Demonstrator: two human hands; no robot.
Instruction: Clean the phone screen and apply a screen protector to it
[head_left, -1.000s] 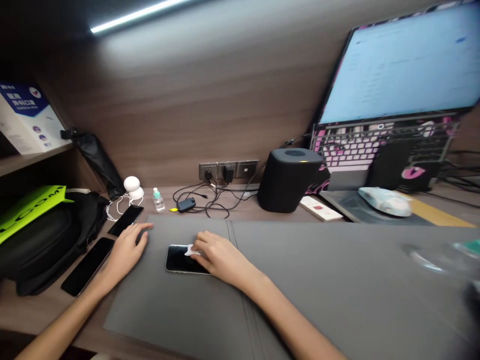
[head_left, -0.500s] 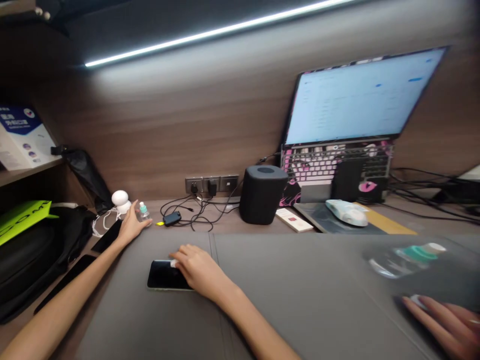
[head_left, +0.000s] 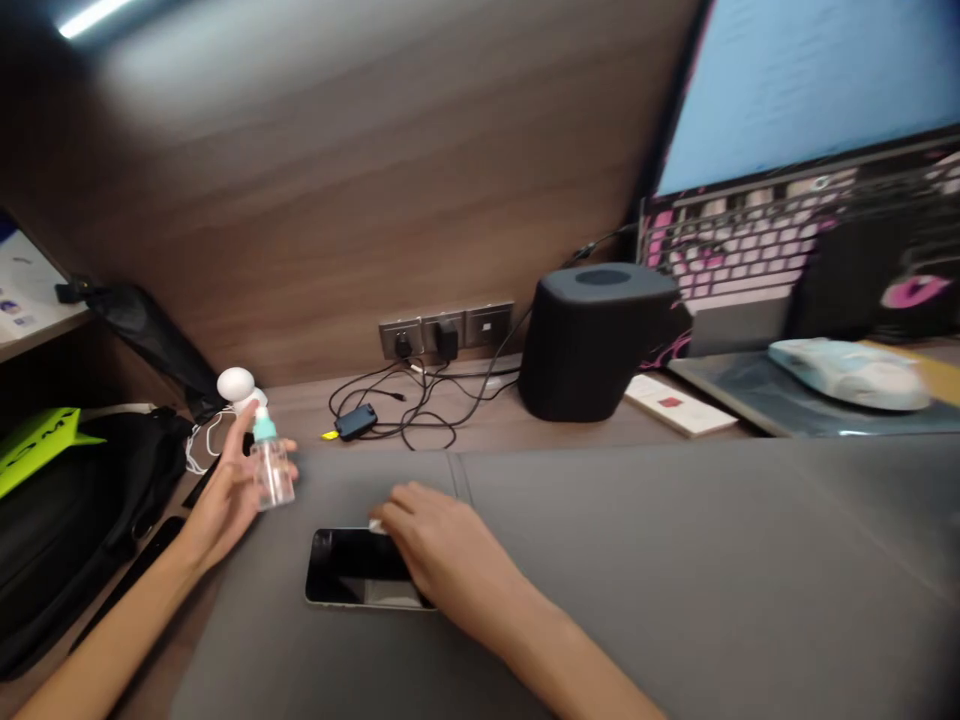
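Note:
My left hand (head_left: pixel 234 490) is closed round a small clear spray bottle (head_left: pixel 273 475) with a mint-green top, held upright at the left end of the grey desk mat. In front of me a smartphone (head_left: pixel 352 572) lies flat on the mat, its dark screen up. Over the phone's upper right part is my right hand (head_left: pixel 442 545), fingers pinched together. A bit of a white wipe (head_left: pixel 377 526) pokes out from under the fingertips; most of it is hidden. Whether the wipe touches the screen I cannot tell.
Behind the mat (head_left: pixel 637 570) lie tangled black cables (head_left: pixel 431 415) and a black speaker (head_left: pixel 596 345). On the right are a laptop (head_left: pixel 757 240) and a pale mouse (head_left: pixel 847 373). A white ball-shaped device (head_left: pixel 235 384) and a black bag (head_left: pixel 67 540) sit on the left.
My left hand has lifted the spray bottle off the desk and brought it nearer. My view has shifted left and closer. Another person's hand and a second bottle have left the view.

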